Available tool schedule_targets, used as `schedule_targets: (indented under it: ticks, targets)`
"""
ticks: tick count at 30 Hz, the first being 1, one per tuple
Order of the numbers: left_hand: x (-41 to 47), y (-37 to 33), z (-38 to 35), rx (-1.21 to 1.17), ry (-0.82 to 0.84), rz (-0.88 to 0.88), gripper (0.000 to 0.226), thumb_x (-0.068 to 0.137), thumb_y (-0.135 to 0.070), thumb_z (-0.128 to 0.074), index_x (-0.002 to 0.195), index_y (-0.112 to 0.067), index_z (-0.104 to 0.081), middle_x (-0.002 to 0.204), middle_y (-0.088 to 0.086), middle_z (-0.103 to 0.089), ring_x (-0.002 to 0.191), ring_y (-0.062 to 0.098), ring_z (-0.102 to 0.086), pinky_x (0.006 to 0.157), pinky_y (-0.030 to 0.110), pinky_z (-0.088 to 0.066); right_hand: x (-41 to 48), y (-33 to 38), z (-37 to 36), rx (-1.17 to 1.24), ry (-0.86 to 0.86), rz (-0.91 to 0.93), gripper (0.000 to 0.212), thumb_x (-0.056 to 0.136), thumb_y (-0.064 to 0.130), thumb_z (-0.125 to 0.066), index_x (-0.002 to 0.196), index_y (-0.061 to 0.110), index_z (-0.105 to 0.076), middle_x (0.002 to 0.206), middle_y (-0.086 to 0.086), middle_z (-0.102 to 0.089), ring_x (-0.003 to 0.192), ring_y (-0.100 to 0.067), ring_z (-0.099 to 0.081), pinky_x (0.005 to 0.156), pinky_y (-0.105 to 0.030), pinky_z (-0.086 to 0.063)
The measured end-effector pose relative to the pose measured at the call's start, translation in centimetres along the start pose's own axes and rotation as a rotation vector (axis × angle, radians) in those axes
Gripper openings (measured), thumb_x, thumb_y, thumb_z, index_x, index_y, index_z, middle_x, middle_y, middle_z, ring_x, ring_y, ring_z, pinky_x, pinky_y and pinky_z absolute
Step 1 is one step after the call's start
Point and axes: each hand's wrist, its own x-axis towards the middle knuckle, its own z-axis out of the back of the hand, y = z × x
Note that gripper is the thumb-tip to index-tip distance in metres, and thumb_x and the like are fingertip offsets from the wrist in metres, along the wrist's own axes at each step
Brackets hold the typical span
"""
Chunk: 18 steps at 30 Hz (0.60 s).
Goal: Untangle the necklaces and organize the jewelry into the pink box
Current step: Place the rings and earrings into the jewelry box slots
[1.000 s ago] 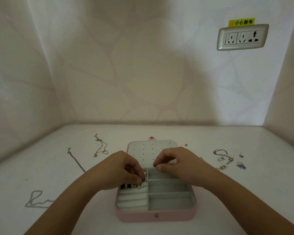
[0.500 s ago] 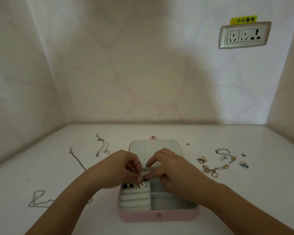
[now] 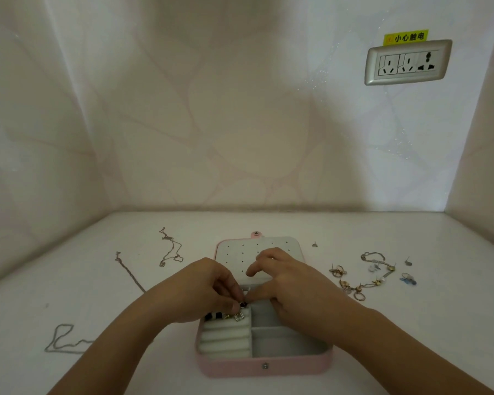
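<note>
White tabletop (image 3: 382, 323) in a pale-walled alcove, with a wall socket (image 3: 408, 62) at upper right. The pink box (image 3: 240, 366) lies open at centre, its perforated lid (image 3: 234, 252) folded away from the viewer. The left hand (image 3: 194, 292) pinches a small dark-stoned piece (image 3: 242, 304) between thumb and forefinger. The piece sits at the far end of the ring rolls (image 3: 226, 336), against the divider and just above a sparkly square piece (image 3: 239, 317) already seated there. The right hand (image 3: 294, 286) meets it from the opposite side with its fingers loosely curled and the index finger raised over the lid. Whether its thumb touches the piece cannot be told. The left hand is the nearer and appears to control the piece, and the open slot lies directly beneath its fingertips, so a short downward press should seat it. A necklace chain (image 3: 130, 272) waits well to the left and a gold bracelet cluster (image 3: 357, 286) to the right, both outside the box.
</note>
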Motion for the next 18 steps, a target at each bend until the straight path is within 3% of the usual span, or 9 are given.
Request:
schedule_targets:
  ticks: [3, 9, 14, 18]
  targets:
    - [0.04, -0.16, 0.0, 0.025, 0.007, -0.025, 0.016, 0.08, -0.016, -0.074, 0.074, -0.031, -0.071, 0.062, -0.014, -0.068, 0.057, -0.004, -0.056, 0.059, 0.013, -0.044, -0.13, -0.03, -0.23, 0.01, 0.002, -0.008, 0.042, 0.064, 0.007, -0.053, 0.086, 0.034, -0.077, 0.1, 0.003, -0.069, 0.101, -0.02, -0.062, 0.058, -0.019, -0.044]
    - [0.1, -0.03, 0.16, 0.031, 0.028, -0.065, 0.016, 0.08, -0.013, -0.074, 0.075, -0.027, -0.069, 0.063, -0.014, -0.067, 0.054, -0.005, -0.054, 0.057, 0.012, -0.043, -0.1, -0.14, -0.43, 0.005, -0.048, 0.002, 0.039, 0.063, 0.009, -0.055, 0.081, 0.035, -0.077, 0.097, 0.006, -0.069, 0.096, -0.018, -0.064, 0.061, -0.014, -0.038]
    - [0.6, 0.24, -0.15, 0.064, -0.043, -0.048, 0.026, 0.079, -0.014, -0.075, 0.069, -0.022, -0.052, 0.054, -0.014, -0.06, 0.047, -0.004, -0.049, 0.055, 0.015, -0.04, -0.18, -0.16, -0.51, 0.067, -0.006, -0.023, 0.044, 0.075, 0.006, -0.046, 0.096, 0.03, -0.076, 0.113, 0.0, -0.065, 0.114, -0.022, -0.053, 0.072, -0.031, -0.053]
    - [0.82, 0.16, -0.27, 0.112, -0.066, -0.043, 0.035, 0.078, -0.016, -0.075, 0.063, -0.021, -0.044, 0.053, -0.011, -0.052, 0.044, -0.001, -0.042, 0.051, 0.016, -0.036, -0.14, -0.12, -0.62, 0.07, -0.022, -0.028, 0.042, 0.072, 0.007, -0.048, 0.09, 0.031, -0.077, 0.106, 0.001, -0.068, 0.107, -0.022, -0.059, 0.067, -0.027, -0.05]
